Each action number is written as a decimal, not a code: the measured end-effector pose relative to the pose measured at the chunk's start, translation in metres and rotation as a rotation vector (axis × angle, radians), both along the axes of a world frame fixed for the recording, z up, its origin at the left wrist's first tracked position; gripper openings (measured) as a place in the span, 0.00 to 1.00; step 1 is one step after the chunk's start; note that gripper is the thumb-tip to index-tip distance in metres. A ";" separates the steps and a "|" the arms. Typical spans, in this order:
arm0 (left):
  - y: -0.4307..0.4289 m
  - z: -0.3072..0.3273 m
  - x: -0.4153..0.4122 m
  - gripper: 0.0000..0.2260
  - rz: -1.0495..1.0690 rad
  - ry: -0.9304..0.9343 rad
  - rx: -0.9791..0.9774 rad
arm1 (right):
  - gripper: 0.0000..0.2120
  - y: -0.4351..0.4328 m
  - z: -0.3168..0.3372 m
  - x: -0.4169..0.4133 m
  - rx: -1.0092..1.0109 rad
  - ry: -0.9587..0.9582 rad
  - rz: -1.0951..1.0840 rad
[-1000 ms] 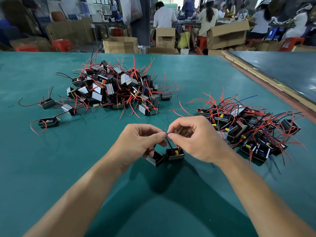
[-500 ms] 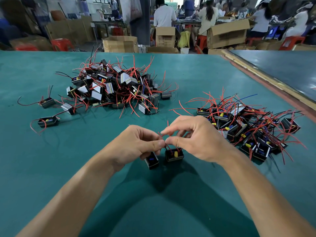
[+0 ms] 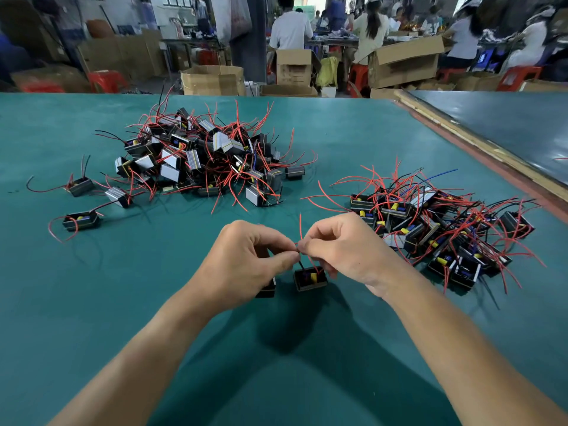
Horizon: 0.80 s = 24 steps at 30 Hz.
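Note:
Two small black box modules with red and black leads hang just above the green table at the centre. My left hand (image 3: 246, 265) pinches wire ends, and one module (image 3: 266, 289) shows only partly under its palm. My right hand (image 3: 344, 250) pinches the red wire (image 3: 300, 227) where it meets the left fingertips. The second module (image 3: 310, 278), with yellow and blue parts inside, hangs below the right fingers. The fingertips of both hands touch at the wires.
A big heap of modules (image 3: 203, 158) lies at the back left, with loose modules (image 3: 81, 221) to its left. A second heap (image 3: 430, 229) lies at the right. The table's raised edge (image 3: 479, 142) runs along the right. Cardboard boxes and seated people are beyond the table.
The left module has swung in under my left palm and is now mostly hidden. The red wire end now stands up above my right fingers. Both hands stay together.

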<state>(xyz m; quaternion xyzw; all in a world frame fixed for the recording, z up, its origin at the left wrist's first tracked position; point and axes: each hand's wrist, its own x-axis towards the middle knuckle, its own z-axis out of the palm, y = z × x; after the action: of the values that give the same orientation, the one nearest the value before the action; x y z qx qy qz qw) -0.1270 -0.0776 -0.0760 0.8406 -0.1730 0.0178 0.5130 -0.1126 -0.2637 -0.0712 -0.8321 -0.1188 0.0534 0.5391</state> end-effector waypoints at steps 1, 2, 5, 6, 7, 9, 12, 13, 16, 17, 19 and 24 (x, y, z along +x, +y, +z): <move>0.000 0.000 0.001 0.06 0.010 0.033 -0.030 | 0.12 0.000 0.000 0.000 -0.008 -0.063 -0.004; 0.000 0.001 0.002 0.06 0.020 0.070 -0.065 | 0.10 -0.001 0.000 0.000 -0.003 -0.126 -0.001; 0.000 0.002 0.003 0.07 0.039 0.159 -0.154 | 0.06 -0.003 0.001 -0.001 0.012 -0.243 0.025; 0.000 0.003 0.002 0.08 0.036 0.179 -0.181 | 0.06 -0.004 0.000 -0.001 -0.008 -0.270 0.035; 0.000 0.003 0.002 0.08 0.032 0.195 -0.200 | 0.07 -0.004 0.000 -0.002 -0.028 -0.290 0.047; -0.001 0.005 0.002 0.08 0.023 0.222 -0.218 | 0.11 -0.005 -0.001 -0.003 -0.056 -0.308 0.063; -0.001 0.006 0.002 0.07 0.017 0.248 -0.234 | 0.12 -0.006 -0.001 -0.003 -0.094 -0.313 0.074; -0.001 0.006 0.002 0.07 0.018 0.254 -0.241 | 0.12 -0.006 -0.001 -0.002 -0.112 -0.318 0.073; -0.001 0.007 0.001 0.07 0.020 0.263 -0.244 | 0.10 -0.006 -0.001 -0.002 -0.170 -0.342 0.070; -0.001 0.007 0.001 0.07 0.022 0.260 -0.238 | 0.09 -0.006 -0.001 -0.003 -0.182 -0.351 0.071; 0.000 0.006 0.001 0.07 0.024 0.247 -0.230 | 0.07 -0.005 -0.001 -0.003 -0.195 -0.377 0.075; -0.003 0.004 0.000 0.08 0.029 0.162 -0.171 | 0.09 -0.005 0.003 -0.004 -0.247 -0.375 0.072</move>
<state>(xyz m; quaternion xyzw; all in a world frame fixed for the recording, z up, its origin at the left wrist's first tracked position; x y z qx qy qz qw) -0.1269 -0.0802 -0.0718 0.7949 -0.1165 -0.0282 0.5948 -0.1169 -0.2689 -0.0681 -0.8825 -0.2391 -0.0688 0.3992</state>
